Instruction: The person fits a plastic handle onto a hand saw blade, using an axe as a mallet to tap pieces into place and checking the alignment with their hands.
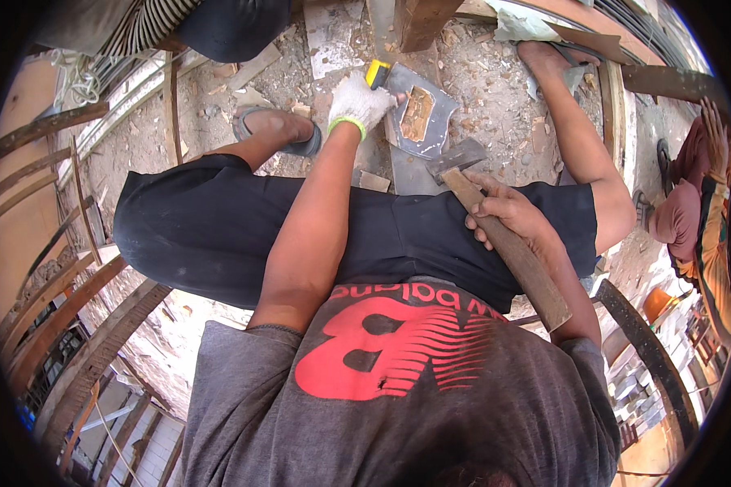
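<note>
My left hand (359,104), in a white knit glove with a lime cuff, is closed beside a yellow-and-black object (377,74) that juts out past its far side and seems to be in its grip. The rest of that object is hidden. At the glove's right lies a grey flat piece (437,103) with a ragged opening showing tan material. My bare right hand (508,213) is wrapped round the thick wooden handle (528,272) of a hatchet-like tool. Its dark metal head (461,157) lies just nearer than the grey piece, between my legs.
Wood chips and rubble cover the ground (495,114). A wooden post (424,24) stands at the far middle. Curved timber pieces (81,365) line the left side. Another person (698,195) sits at the right edge. A dark rounded thing (231,28) is at the far left.
</note>
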{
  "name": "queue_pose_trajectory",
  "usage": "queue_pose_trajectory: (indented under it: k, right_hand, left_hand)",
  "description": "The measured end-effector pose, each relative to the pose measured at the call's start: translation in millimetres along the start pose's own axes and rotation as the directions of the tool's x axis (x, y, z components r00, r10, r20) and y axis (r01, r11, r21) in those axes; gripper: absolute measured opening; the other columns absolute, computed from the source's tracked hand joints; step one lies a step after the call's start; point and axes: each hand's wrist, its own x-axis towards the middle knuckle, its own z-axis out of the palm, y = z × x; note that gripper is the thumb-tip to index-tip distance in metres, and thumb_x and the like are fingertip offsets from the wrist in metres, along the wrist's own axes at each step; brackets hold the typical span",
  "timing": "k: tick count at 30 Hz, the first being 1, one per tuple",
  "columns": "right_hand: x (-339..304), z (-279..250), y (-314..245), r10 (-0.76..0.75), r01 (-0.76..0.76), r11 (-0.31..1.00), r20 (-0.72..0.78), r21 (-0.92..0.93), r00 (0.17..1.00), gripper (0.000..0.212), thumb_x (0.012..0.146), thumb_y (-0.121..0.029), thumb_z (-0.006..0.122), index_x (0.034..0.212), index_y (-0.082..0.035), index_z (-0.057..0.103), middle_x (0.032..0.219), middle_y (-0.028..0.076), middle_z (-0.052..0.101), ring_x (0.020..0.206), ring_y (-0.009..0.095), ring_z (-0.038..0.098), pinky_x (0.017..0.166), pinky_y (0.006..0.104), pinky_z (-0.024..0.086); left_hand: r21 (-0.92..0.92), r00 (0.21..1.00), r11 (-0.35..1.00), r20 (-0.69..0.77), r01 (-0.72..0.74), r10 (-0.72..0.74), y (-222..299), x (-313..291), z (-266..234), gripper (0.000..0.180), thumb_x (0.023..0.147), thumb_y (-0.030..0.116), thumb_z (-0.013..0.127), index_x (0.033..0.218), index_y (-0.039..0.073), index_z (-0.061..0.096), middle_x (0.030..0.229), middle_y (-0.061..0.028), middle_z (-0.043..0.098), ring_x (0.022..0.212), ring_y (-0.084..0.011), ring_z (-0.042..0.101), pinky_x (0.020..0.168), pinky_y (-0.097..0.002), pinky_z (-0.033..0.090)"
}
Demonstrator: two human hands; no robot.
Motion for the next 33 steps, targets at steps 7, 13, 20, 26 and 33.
queue_pose_trajectory:
  k: [7, 13, 20, 26, 33]
  right_hand:
    - [25, 6, -10, -0.231, 0.232, 0.973, -0.074, 0.006, 0.970, 0.083, 0.087, -0.009, 0.057, 0.160, -0.006, 0.017, 0.083, 0.013, 0.063, 0.061, 0.019, 0.063, 0.048, 0.0312, 0.053]
    - [29, 5, -29, -0.332, 0.322, 0.943, -0.140, -0.089, 0.933, 0.085, 0.087, -0.010, 0.059, 0.160, -0.007, 0.015, 0.083, 0.011, 0.063, 0.060, 0.018, 0.061, 0.048, 0.0305, 0.052]
    - [15, -19, -8, -0.345, 0.367, 0.875, -0.124, 0.316, 0.930, 0.080, 0.087, -0.006, 0.055, 0.159, -0.010, 0.019, 0.088, 0.018, 0.060, 0.062, 0.022, 0.060, 0.052, 0.0334, 0.052]
    - [12, -27, -12, -0.440, 0.549, 0.796, -0.379, 0.255, 0.814, 0.078, 0.088, -0.006, 0.053, 0.157, -0.008, 0.018, 0.091, 0.018, 0.059, 0.067, 0.022, 0.059, 0.054, 0.0341, 0.053]
    - [7, -25, -11, -0.456, 0.524, 0.780, -0.263, 0.341, 0.850, 0.082, 0.087, -0.007, 0.052, 0.159, -0.006, 0.012, 0.091, 0.018, 0.060, 0.069, 0.022, 0.060, 0.057, 0.0340, 0.054]
  left_hand:
    - [-0.570, 0.957, 0.769, 0.150, 0.288, -0.246, -28, -2, 7, 0.056, 0.073, 0.039, 0.085, 0.100, -0.007, 0.066, 0.083, -0.0169, 0.070, 0.076, -0.0264, 0.069, 0.070, -0.0376, 0.055]
    - [-0.837, 0.886, 0.343, 0.311, 0.427, -0.343, -23, -22, 12, 0.023, 0.085, 0.018, 0.081, 0.094, 0.003, 0.065, 0.074, -0.0071, 0.065, 0.059, -0.0173, 0.063, 0.050, -0.0318, 0.054]
    - [-0.908, 0.986, 0.406, 0.044, 0.107, -0.161, -1, -30, -20, 0.022, 0.081, 0.011, 0.082, 0.084, 0.002, 0.062, 0.065, -0.0055, 0.061, 0.048, -0.0138, 0.057, 0.044, -0.0283, 0.045]
    - [-0.908, 0.968, 0.340, 0.211, 0.246, -0.139, -10, -29, -27, 0.018, 0.082, 0.008, 0.080, 0.079, 0.003, 0.063, 0.061, -0.0043, 0.058, 0.047, -0.0142, 0.055, 0.043, -0.0292, 0.045]
    - [-0.490, 0.984, 0.865, -0.069, 0.111, -0.165, -15, -17, -16, 0.044, 0.074, 0.033, 0.082, 0.094, -0.003, 0.066, 0.081, -0.0195, 0.071, 0.074, -0.0282, 0.070, 0.073, -0.0389, 0.054]
